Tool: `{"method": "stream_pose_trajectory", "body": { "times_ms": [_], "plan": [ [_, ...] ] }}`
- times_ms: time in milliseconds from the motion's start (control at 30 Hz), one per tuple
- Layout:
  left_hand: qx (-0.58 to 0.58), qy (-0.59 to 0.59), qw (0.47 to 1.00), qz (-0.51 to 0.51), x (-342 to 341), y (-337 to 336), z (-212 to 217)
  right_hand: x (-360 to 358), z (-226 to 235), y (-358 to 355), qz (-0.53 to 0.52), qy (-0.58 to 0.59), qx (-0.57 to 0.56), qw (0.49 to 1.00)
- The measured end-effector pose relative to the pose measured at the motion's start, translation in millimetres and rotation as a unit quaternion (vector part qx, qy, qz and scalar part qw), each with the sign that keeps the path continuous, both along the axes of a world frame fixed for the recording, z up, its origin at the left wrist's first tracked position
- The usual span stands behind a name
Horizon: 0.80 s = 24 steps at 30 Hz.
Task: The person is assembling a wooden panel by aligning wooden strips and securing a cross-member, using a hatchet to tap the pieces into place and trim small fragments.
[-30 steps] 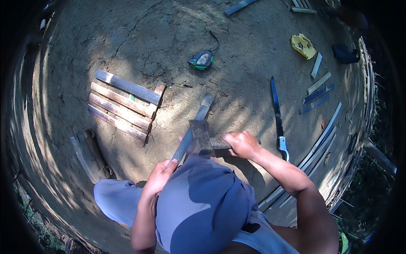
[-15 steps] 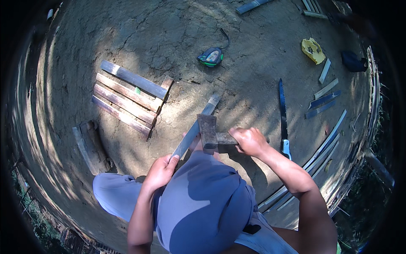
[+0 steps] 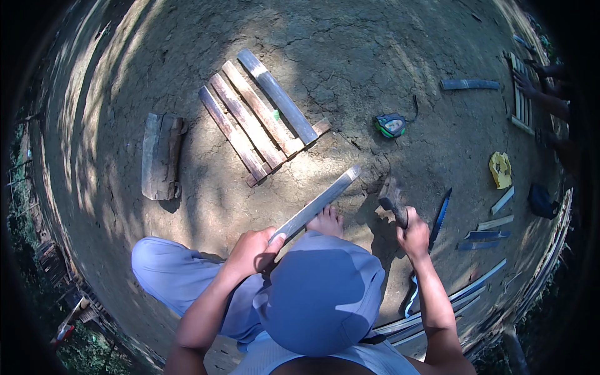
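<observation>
My left hand [image 3: 255,251] is closed round the near end of a flat bamboo strip [image 3: 320,204], which slants up and away to the right above my bare foot [image 3: 329,222]. In my right hand [image 3: 414,234] is the short wooden handle of a hatchet [image 3: 391,192]. Its dark head points away from me, to the right of the strip and apart from it. Just right of that hand, a handsaw [image 3: 442,215] with a blue-looking blade and white handle lies on the ground, partly hidden by my forearm.
Bamboo slats [image 3: 245,119] lie joined on a crosspiece ahead, with a split log [image 3: 161,157] to their left. A tape measure [image 3: 390,125], a torn yellow object [image 3: 499,170] and several bamboo pieces [image 3: 495,223] lie rightward. Another person's hands [image 3: 526,85] touch a slatted piece at far right.
The hatchet has moved from against the strip to the right, away from it. The strip now slants more to the right. My view has turned, shifting the surroundings.
</observation>
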State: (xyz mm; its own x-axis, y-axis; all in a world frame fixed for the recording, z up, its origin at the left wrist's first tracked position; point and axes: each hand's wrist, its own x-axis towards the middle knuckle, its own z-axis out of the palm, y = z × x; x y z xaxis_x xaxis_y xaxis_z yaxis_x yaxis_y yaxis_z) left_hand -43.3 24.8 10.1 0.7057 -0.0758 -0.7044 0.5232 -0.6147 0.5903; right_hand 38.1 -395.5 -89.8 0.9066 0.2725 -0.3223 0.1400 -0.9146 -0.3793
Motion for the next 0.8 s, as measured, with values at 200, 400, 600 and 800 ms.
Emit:
{"method": "stream_pose_trajectory", "body": {
  "times_ms": [200, 400, 600, 800],
  "plan": [
    [0.109, -0.009, 0.991, 0.079, -25, 92, 87, 37, 31, 10, 0.103, -0.132, -0.003, 0.986],
    [0.250, -0.094, 0.963, 0.042, -16, 189, 114, 160, 48, 153, 0.231, -0.201, 0.159, 0.938],
    [0.360, -0.208, 0.909, -0.040, -11, 213, 95, 196, 100, 337, 0.439, -0.275, 0.245, 0.819],
    [0.269, -0.326, 0.906, -0.007, -7, 203, 19, 175, 96, 398, 0.585, -0.041, 0.128, 0.800]
  ]
}}
